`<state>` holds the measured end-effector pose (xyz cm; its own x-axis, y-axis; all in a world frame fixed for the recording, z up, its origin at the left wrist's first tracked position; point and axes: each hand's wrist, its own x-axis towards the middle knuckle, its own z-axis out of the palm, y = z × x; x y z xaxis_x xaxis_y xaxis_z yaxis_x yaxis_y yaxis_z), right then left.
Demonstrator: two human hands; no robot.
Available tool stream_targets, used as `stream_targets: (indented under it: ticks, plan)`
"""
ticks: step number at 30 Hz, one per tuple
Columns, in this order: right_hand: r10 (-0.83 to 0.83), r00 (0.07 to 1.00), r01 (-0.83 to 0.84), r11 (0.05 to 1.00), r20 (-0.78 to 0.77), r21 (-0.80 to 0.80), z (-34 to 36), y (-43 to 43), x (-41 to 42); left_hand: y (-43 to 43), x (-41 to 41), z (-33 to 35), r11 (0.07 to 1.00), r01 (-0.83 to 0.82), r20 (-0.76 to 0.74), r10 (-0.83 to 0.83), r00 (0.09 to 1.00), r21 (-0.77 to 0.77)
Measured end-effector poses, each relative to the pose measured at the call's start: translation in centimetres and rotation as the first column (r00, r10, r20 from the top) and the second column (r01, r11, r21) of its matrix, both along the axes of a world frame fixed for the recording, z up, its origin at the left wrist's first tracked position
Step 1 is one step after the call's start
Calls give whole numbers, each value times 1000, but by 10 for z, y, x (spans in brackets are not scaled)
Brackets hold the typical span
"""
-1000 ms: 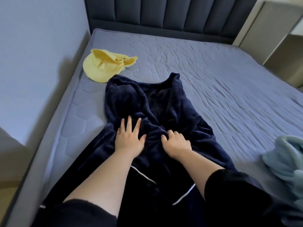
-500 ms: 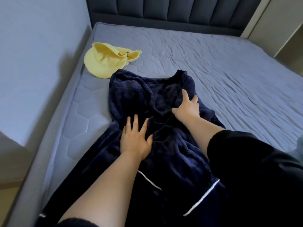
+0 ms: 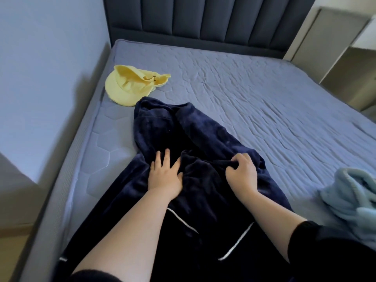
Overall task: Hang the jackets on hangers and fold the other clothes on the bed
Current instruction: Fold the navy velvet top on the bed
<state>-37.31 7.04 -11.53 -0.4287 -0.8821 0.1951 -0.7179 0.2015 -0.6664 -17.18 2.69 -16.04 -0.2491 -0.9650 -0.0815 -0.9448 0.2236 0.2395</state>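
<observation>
This is a bedroom in a home. A wide bed [image 3: 284,129] fills most of the frame. Its bare grey-blue mattress [image 3: 109,153] is quilted in hexagons, and a dark padded headboard [image 3: 203,17] with upright channels runs along the top. A plain pale wall [image 3: 40,68] stands close along the left edge, with a strip of wood-toned floor [image 3: 12,251] in the lower left corner. A light open shelving unit [image 3: 345,47] is at upper right. Everyday clothing lies on the mattress: a yellow cap [image 3: 130,86] at upper left, a navy fleece garment [image 3: 203,129] in the centre, and a light blue fleece garment [image 3: 350,196] at the right edge.
</observation>
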Motion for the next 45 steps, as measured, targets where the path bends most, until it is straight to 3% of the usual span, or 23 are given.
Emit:
stream_targets:
  ticks: [3,5,7,9,12,14,16,18,20,24,27,30,32,36,38,40,42,44,45]
  plan:
    - [18,998,-14,997,-54,78,0,25,-7,14,6,7,997,33,-116,-25,993,67]
    - [68,980,-34,983,-186,180,4,33,-9,27,11,7,993,60,-135,-46,990,101]
    - [173,879,-21,944,-443,328,10,33,-8,35,14,6,988,85,-108,-71,992,127]
    - [258,774,-29,927,-578,374,18,26,-3,33,16,7,983,97,-82,-85,993,158]
    - [445,724,-273,886,-527,374,24,12,8,27,15,4,974,89,-51,-80,996,210]
    - [566,743,-416,808,-357,417,28,-2,15,26,13,-3,976,84,-35,-78,996,202]
    - [525,832,-438,820,-180,370,31,-21,23,26,13,-9,981,87,-35,-83,996,174]
    - [393,909,-353,903,-140,243,31,-45,32,25,14,-14,983,92,-56,-84,995,156]
    - [322,906,-259,936,-276,240,29,-68,45,25,14,-16,984,98,-72,-89,993,148]
    - [332,806,-122,903,-490,411,24,-99,72,29,14,-20,989,99,-81,-91,993,109]
    - [246,809,-105,954,-533,282,31,-108,78,30,16,-19,989,102,-81,-93,992,105]
    - [150,966,-128,985,-211,118,50,-100,79,29,17,-16,985,104,-71,-95,993,138]
    - [91,994,-92,996,57,20,67,-89,73,28,16,-8,979,102,-66,-92,994,178]
    - [-22,861,27,1000,508,-4,98,-58,46,29,12,20,953,83,-120,-50,992,292]
    - [-48,773,50,999,633,15,109,-42,29,37,11,34,939,71,-244,14,970,337]
    - [-50,722,44,999,690,27,118,-24,15,49,12,47,919,28,-503,190,843,394]
    - [2,665,-32,999,746,25,124,-4,3,64,15,63,872,-7,-739,418,529,489]
    - [81,639,-179,983,765,45,127,18,-8,76,20,78,823,34,-806,547,225,567]
    - [121,674,-254,964,729,75,127,30,-14,81,24,84,804,66,-804,581,129,591]
